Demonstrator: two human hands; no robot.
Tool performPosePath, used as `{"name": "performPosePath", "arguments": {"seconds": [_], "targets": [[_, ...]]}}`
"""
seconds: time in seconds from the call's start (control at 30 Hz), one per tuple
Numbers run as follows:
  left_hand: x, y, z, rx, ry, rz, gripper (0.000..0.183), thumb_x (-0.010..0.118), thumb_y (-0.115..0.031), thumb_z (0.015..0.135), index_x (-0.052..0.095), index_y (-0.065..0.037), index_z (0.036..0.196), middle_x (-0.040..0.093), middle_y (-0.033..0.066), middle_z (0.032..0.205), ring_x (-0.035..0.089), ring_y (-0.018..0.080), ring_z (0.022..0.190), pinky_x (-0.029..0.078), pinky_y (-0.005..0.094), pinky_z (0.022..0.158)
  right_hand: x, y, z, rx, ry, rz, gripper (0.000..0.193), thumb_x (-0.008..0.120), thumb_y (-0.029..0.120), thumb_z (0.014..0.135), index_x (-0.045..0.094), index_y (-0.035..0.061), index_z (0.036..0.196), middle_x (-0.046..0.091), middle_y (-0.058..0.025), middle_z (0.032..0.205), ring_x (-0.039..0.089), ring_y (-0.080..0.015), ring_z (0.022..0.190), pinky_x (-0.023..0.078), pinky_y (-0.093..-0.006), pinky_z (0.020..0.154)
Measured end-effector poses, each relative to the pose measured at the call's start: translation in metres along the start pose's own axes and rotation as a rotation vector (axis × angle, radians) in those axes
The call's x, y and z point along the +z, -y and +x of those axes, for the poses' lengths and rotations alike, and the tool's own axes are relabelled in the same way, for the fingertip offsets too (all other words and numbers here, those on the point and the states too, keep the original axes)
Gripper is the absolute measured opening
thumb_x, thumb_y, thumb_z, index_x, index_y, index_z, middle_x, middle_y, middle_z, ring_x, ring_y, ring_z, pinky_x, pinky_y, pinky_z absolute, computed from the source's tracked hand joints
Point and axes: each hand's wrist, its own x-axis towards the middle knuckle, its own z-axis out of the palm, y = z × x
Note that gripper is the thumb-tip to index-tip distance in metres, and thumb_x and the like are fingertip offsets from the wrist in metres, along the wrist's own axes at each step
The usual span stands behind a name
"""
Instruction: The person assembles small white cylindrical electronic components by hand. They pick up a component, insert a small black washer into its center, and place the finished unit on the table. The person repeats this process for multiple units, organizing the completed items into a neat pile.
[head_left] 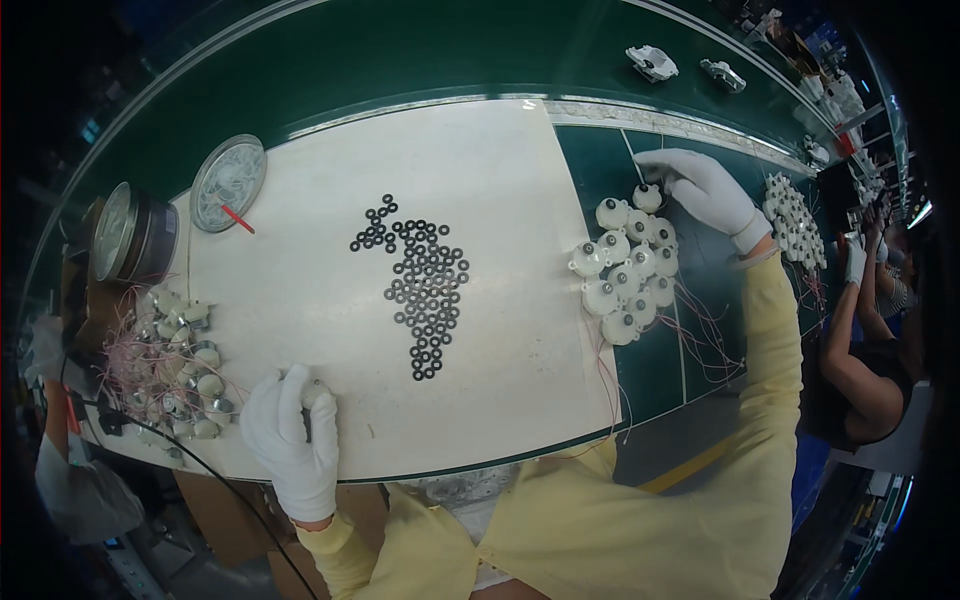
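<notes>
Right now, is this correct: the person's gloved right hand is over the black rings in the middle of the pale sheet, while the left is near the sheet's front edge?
Not quite: the head view shows the right hand at the far end of the white round parts, not over the black rings.

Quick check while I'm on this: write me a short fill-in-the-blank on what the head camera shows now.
1. The left hand and the right hand are both covered by white ____.
2. The many small rings spread on the white sheet are ____ in colour.
3. The hand nearer the red stick is the ____ one.
4. The white round parts by the right hand trail thin, pinkish ____.

Missing words: gloves; black; left; wires.
</notes>
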Motion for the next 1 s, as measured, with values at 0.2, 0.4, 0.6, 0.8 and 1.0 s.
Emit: {"name": "performPosePath", "arguments": {"seconds": [0.2, 0.4, 0.6, 0.8, 1.0], "targets": [[0.001, 0.000, 0.000, -0.003, -0.003, -0.004, 0.041, 0.074, -0.016, 0.089, 0.064, -0.007, 0.128, 0.065, 0.0107, 0.111, 0.062, 0.0356, 0.107, 0.047, 0.0473, 0.090, 0.001, 0.003, -0.001, 0.217, 0.101, 0.177, 0.034, 0.062, 0.011, 0.092, 0.070, 0.0009, 0.123, 0.072, -0.0084, 0.106, 0.066, -0.0156, 0.097, 0.053, -0.0305, 0.090], [0.000, 0.001, -0.001, -0.003, -0.006, 0.009, 0.042, 0.075, -0.018, 0.089, 0.064, -0.008, 0.129, 0.065, 0.0100, 0.110, 0.062, 0.0352, 0.107, 0.047, 0.0468, 0.090, 0.001, -0.011, -0.003, 0.277, 0.154, 0.240, 0.031, 0.065, 0.012, 0.091, 0.070, -0.0015, 0.119, 0.072, -0.0062, 0.103, 0.065, -0.0118, 0.094, 0.053, -0.0285, 0.087], [0.001, -0.001, 0.001, 0.006, -0.001, 0.020, 0.043, 0.075, -0.019, 0.089, 0.064, -0.008, 0.129, 0.065, 0.0113, 0.111, 0.062, 0.0351, 0.107, 0.046, 0.0468, 0.091, -0.006, 0.018, -0.008, 0.198, -0.039, 0.093, 0.024, 0.067, 0.011, 0.093, 0.071, 0.0006, 0.115, 0.068, -0.0069, 0.102, 0.066, -0.0123, 0.093, 0.053, -0.0273, 0.083], [0.003, 0.002, -0.006, -0.023, 0.006, 0.098, 0.051, 0.082, -0.023, 0.081, 0.065, -0.010, 0.128, 0.065, 0.0073, 0.107, 0.062, 0.0330, 0.107, 0.046, 0.0464, 0.090, 0.023, 0.208, 0.000, -0.490, -0.094, -0.269, 0.020, 0.074, 0.019, 0.091, 0.065, 0.0019, 0.096, 0.062, -0.0044, 0.080, 0.063, -0.0128, 0.068, 0.050, -0.0286, 0.061], [0.009, 0.000, 0.006, 0.063, -0.049, 0.126, 0.055, 0.084, -0.026, 0.079, 0.065, -0.011, 0.129, 0.065, 0.0072, 0.108, 0.062, 0.0326, 0.107, 0.046, 0.0462, 0.090, 0.074, 0.267, -0.015, -0.719, 0.043, -0.288, 0.031, 0.073, 0.024, 0.092, 0.060, 0.0010, 0.108, 0.063, -0.0065, 0.090, 0.065, -0.0154, 0.075, 0.051, -0.0307, 0.067]]}}
